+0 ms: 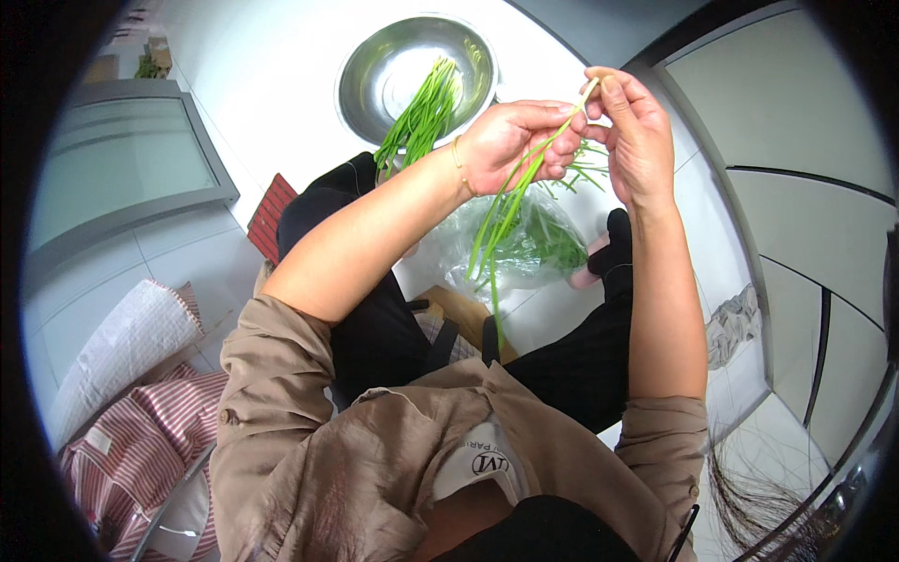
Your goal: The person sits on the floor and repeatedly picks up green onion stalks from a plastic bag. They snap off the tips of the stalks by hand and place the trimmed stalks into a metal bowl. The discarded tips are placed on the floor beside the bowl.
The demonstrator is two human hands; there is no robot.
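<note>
My left hand point(521, 146), with a thin bracelet at the wrist, grips a few long green stalks point(528, 173) that look like garlic chives. Their leaves hang down toward my lap. The thumb and fingers of my right hand point(635, 133) close on the pale upper end of the same stalks. Beyond my left hand, a steel bowl point(358, 91) on the floor holds a bundle of similar stalks point(423, 116), its leaves draped over the near rim. Below my hands lies a clear plastic bag point(460, 242) with more greens inside, partly hidden by the hanging leaves.
Loose green bits point(584, 171) lie beyond the bag. A glass-panelled grey frame point(126, 147) and a dark red slatted piece point(271, 218) are at left, above striped cloth point(133, 449). Pale cabinet fronts point(808, 211) line the right, with a grey rag point(734, 327) at their foot.
</note>
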